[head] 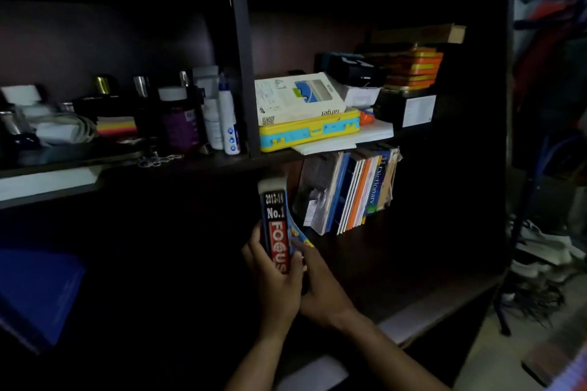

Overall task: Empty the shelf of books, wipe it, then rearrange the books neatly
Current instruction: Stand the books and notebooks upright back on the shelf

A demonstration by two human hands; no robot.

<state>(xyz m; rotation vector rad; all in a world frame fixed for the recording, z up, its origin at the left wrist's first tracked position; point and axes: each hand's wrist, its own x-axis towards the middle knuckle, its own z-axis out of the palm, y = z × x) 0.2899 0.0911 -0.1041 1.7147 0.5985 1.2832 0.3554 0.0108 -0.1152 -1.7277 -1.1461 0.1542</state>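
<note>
Thick FOCUS book [275, 225] upright at the left of the lower shelf [397, 267], left hand [275, 282] grip curled round its spine from the left, right hand [320, 286] grip pinching its cover edge, leaning row of books [352, 190] well apart to the right
</note>
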